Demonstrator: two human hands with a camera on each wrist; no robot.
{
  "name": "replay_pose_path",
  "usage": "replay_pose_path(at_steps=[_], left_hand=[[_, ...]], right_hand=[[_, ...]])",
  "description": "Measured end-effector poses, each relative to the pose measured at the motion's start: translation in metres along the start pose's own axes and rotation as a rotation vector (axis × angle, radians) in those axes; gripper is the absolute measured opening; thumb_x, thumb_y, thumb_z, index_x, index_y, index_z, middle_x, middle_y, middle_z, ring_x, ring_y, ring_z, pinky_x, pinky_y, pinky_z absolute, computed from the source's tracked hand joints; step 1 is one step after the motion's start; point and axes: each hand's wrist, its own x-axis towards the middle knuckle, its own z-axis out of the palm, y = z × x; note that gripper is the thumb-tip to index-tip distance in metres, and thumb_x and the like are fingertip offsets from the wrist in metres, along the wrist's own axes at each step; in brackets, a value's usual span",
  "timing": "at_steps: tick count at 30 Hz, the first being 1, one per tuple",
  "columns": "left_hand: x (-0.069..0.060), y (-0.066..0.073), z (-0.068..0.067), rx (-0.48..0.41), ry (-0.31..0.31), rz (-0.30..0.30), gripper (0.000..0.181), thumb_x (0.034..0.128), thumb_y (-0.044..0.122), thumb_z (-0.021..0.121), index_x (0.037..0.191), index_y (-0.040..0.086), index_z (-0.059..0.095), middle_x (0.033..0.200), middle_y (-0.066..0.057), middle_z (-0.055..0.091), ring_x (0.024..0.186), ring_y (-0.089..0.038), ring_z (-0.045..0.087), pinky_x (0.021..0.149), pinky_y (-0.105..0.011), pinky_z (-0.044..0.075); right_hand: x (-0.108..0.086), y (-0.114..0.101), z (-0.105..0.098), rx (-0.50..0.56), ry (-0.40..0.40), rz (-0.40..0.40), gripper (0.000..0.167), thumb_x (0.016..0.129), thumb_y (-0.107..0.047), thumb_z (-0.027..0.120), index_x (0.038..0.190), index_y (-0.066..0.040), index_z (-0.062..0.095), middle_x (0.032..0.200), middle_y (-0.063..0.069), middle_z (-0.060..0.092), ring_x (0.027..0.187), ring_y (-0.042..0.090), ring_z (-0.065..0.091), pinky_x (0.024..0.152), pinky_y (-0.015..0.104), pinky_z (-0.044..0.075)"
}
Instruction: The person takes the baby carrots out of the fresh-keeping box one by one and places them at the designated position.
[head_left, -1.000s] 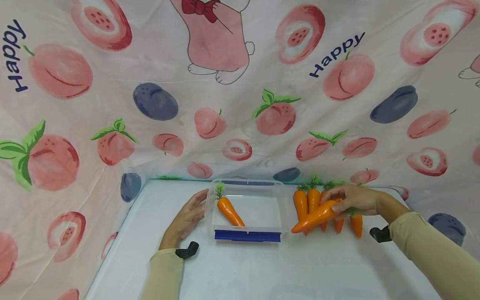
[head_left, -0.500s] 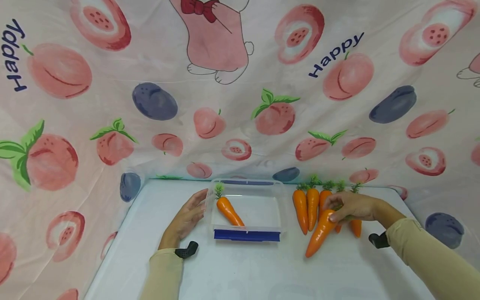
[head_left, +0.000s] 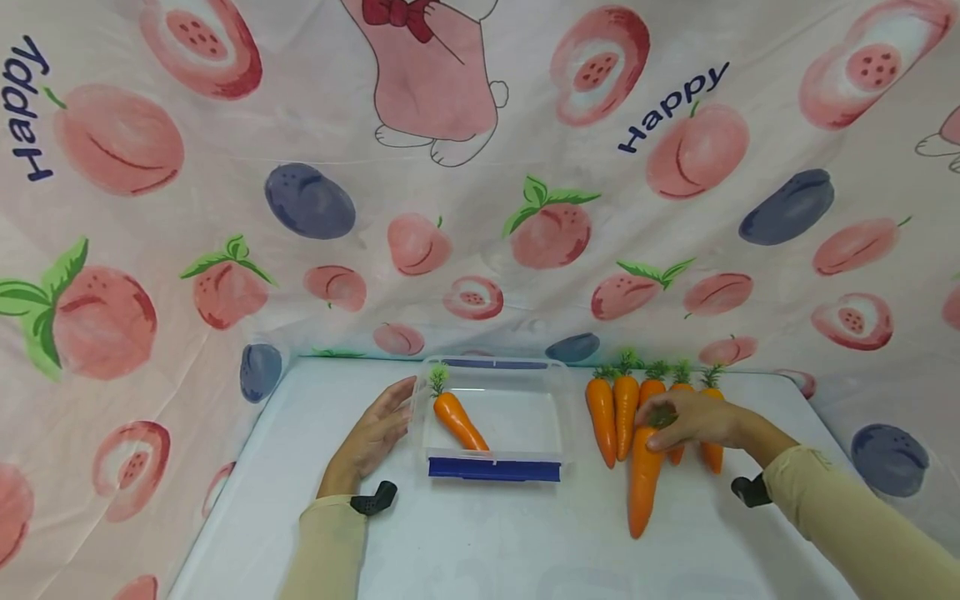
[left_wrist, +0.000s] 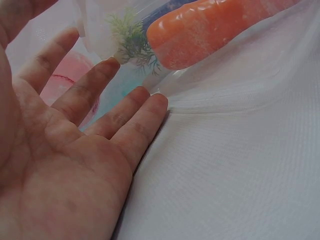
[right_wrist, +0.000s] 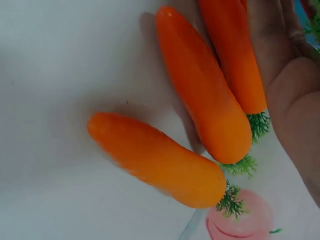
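My right hand [head_left: 692,421] pinches the leafy top end of an orange carrot [head_left: 642,492], whose tip points toward the front of the table. Behind and beside it lie several more carrots [head_left: 601,421] in a row, green tops at the back. In the right wrist view the right hand [right_wrist: 295,85] is at the right edge, near row carrots [right_wrist: 205,90]. A clear plastic box [head_left: 525,425] with a blue front clip holds one carrot [head_left: 460,422], lying diagonally. My left hand [head_left: 375,433] rests its straight fingers against the box's left side; in the left wrist view its palm [left_wrist: 75,165] faces up.
The white table [head_left: 480,542] extends in front of the box and carrots. A cloth with printed peaches [head_left: 551,237] hangs behind the table and along its sides. Black wrist cameras [head_left: 375,498] sit at both sleeves.
The carrot in my right hand has swung from pointing left, across the row, to pointing toward the front of the table. My left hand and the box have stayed put.
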Motion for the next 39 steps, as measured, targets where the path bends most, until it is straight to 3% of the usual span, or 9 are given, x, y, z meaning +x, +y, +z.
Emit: replay_pose_path(at_steps=[8, 14, 24, 39], left_hand=[[0.002, -0.001, 0.0, 0.003, 0.004, 0.0, 0.059, 0.1045, 0.007, 0.049, 0.159, 0.02, 0.033, 0.17, -0.005, 0.022, 0.158, -0.035, 0.016, 0.126, -0.062, 0.011], [0.002, -0.001, 0.0, 0.011, 0.011, -0.006, 0.058, 0.1046, 0.009, 0.051, 0.159, 0.021, 0.034, 0.17, -0.004, 0.022, 0.158, -0.034, 0.016, 0.126, -0.062, 0.012], [0.001, -0.001, 0.0, 0.002, 0.004, 0.004, 0.059, 0.1047, 0.007, 0.049, 0.16, 0.019, 0.032, 0.17, -0.005, 0.023, 0.158, -0.034, 0.017, 0.126, -0.06, 0.014], [0.002, -0.002, -0.002, 0.003, 0.005, -0.001, 0.058, 0.1042, 0.009, 0.052, 0.159, 0.019, 0.034, 0.169, -0.005, 0.025, 0.157, -0.034, 0.02, 0.126, -0.059, 0.018]], right_hand=[[0.005, -0.001, 0.007, -0.072, 0.025, -0.051, 0.052, 0.088, -0.033, 0.08, 0.13, -0.008, 0.061, 0.129, 0.011, 0.062, 0.114, 0.027, 0.054, 0.086, 0.035, 0.053], [0.008, 0.0, 0.011, -0.112, 0.067, -0.036, 0.053, 0.088, -0.036, 0.08, 0.131, -0.012, 0.061, 0.134, 0.012, 0.059, 0.117, 0.028, 0.051, 0.089, 0.036, 0.05], [0.013, 0.003, 0.015, -0.133, 0.121, -0.017, 0.047, 0.083, -0.035, 0.085, 0.12, -0.012, 0.066, 0.114, 0.009, 0.061, 0.095, 0.024, 0.055, 0.075, 0.036, 0.054], [0.013, 0.01, 0.016, -0.091, 0.088, -0.034, 0.044, 0.087, -0.033, 0.082, 0.122, -0.011, 0.066, 0.12, 0.013, 0.059, 0.077, 0.024, 0.06, 0.064, 0.038, 0.057]])
